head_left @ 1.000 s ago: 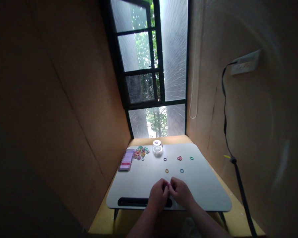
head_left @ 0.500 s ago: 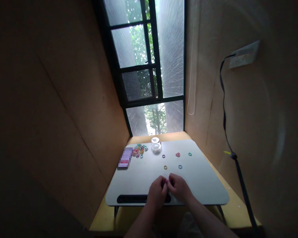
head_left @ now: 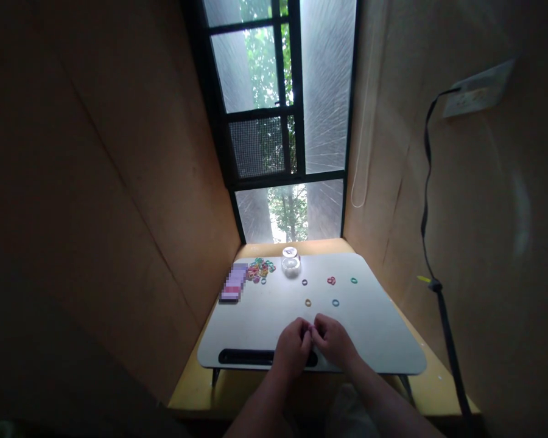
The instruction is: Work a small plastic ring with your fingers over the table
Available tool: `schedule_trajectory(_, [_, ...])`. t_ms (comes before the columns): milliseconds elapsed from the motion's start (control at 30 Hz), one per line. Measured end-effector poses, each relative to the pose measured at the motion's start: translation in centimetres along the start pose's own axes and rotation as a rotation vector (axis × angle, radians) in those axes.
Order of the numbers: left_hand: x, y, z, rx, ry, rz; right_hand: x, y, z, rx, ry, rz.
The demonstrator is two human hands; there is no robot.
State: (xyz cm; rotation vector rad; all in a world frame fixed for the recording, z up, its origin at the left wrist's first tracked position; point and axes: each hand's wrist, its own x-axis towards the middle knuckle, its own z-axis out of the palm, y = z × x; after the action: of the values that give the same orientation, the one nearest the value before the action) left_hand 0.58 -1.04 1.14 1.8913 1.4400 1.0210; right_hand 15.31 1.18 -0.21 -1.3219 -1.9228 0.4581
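My left hand (head_left: 293,348) and my right hand (head_left: 333,340) meet above the near part of a white lap table (head_left: 369,334). Both are closed, fingertips pinched together on a small pink band (head_left: 311,328), mostly hidden by the fingers. Just beyond them lie a yellow hair tie (head_left: 307,303) and a blue hair tie (head_left: 335,303). Farther back, in a row, are a purple hair tie (head_left: 304,282), a little cluster of red hair ties (head_left: 331,280) and a green hair tie (head_left: 354,280).
A heap of mixed coloured hair ties (head_left: 260,269) lies at the back left, beside a phone (head_left: 234,283) with a blurred screen. A clear round jar (head_left: 291,265) stands at the back. A black slot (head_left: 246,356) runs along the near edge. Wooden walls flank the table; a cord (head_left: 427,182) hangs right.
The view has shifted slightly, so the table and wall outlet sit a little higher and farther right. Both hands stay together in the same pinch; the laid-out hair ties have not moved on the table.
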Motion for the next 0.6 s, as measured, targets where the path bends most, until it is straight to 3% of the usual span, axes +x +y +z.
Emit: schedule_trajectory(600, [-0.23,-0.03,0.1,0.018,0.013,0.016,-0.22,0.05,0.06,0.016,0.007,0.007])
